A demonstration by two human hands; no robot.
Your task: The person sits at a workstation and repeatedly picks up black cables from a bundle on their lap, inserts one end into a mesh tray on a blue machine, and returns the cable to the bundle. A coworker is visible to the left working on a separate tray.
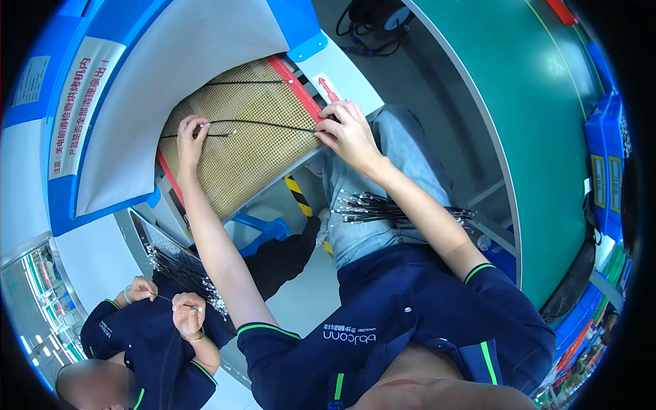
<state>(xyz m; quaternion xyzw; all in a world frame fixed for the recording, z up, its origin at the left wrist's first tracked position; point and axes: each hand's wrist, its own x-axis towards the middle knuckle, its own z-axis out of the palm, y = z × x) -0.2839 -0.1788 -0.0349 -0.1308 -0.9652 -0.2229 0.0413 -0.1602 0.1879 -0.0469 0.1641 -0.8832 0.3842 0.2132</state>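
Observation:
A thin black cable (263, 124) stretches between my hands over a tan mesh conveyor belt (260, 160). My left hand (191, 137) pinches its left end above the belt. With fingers closed, my right hand (347, 130) grips the other end at the belt's red edge (301, 90). A second black cable (249, 83) lies across the far part of the belt. Close below my left hand, another cable (215, 135) rests on the mesh, its left part partly hidden by that hand. A bundle of black cables (379, 207) with light tips lies across my lap, under my right forearm.
A grey flexible curtain (205, 34) hangs from the blue-framed machine over the belt. At lower left a co-worker's hands (184, 314) hold a thin cable beside another cable bundle (184, 273). A green table (540, 137) curves along the right; a blue stool (263, 231) stands below the belt.

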